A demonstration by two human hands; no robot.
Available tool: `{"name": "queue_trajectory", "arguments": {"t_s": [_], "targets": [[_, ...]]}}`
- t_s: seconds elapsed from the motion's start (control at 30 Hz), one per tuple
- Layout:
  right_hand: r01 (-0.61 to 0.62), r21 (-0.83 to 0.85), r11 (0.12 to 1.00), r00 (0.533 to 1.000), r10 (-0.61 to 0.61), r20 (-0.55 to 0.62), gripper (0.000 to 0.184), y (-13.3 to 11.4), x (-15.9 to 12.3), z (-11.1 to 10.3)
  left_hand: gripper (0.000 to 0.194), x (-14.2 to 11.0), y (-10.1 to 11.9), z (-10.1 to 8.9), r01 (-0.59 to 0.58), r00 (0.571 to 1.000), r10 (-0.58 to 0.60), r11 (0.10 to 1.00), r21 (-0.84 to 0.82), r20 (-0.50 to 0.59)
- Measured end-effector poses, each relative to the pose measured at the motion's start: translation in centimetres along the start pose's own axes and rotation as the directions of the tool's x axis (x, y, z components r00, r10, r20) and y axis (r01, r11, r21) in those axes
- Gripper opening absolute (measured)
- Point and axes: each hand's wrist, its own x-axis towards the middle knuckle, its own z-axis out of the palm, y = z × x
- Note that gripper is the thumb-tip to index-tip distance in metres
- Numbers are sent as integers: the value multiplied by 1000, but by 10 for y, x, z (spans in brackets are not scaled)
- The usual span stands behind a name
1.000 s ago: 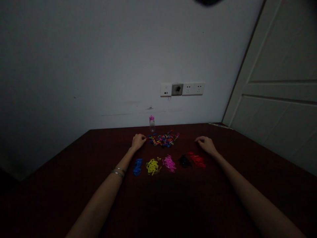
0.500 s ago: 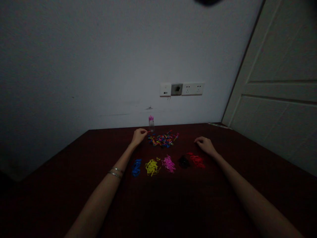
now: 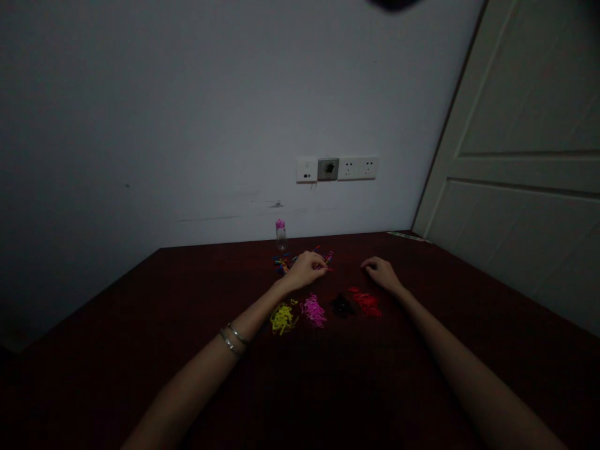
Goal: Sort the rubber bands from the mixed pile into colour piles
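Observation:
My left hand [image 3: 305, 270] is closed in a pinch on a small red rubber band [image 3: 330, 269], which sticks out past the fingertips. It hovers over a mixed pile of coloured rubber bands [image 3: 281, 265] and covers much of it. To the right, my right hand [image 3: 382, 274] rests on the table with loosely bent fingers, thumb apart, holding nothing I can see. Nearer me lie sorted heaps: yellow bands [image 3: 282, 319], pink bands [image 3: 314, 310], black bands [image 3: 342, 305] and red bands [image 3: 367, 303]. The left forearm hides the blue heap.
A clear bottle with a pink top [image 3: 280, 235] stands behind the mixed pile, near the wall. The dark red table [image 3: 319, 387] meets a pale wall with sockets [image 3: 337, 169]. A panelled door [image 3: 520, 162] is at the right.
My left hand has moved right with the red rubber band, from the left edge of the mixed pile to above its right part. Its forearm now covers the blue heap. The right hand stays put.

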Motion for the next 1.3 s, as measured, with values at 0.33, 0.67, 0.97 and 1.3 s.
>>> {"name": "queue_trajectory", "arguments": {"t_s": [0.33, 0.67, 0.97, 1.3], "targets": [[-4, 3, 1000, 1000, 4, 5, 25, -3, 0, 0, 16, 17, 32, 54, -212, 953, 199, 977, 34, 228], [8, -15, 1000, 1000, -8, -4, 24, -3, -1, 0, 27, 8, 2, 24, -37, 992, 34, 999, 21, 118], [-3, -32, 999, 1000, 3, 15, 24, -5, -1, -1, 28, -43, -131, -67, 562, 807, -512, 819, 117, -293], [6, -45, 999, 1000, -5, 14, 24, -2, -1, -2, 27, -92, -193, -95, 747, 655, -665, 642, 174, -360]]}}
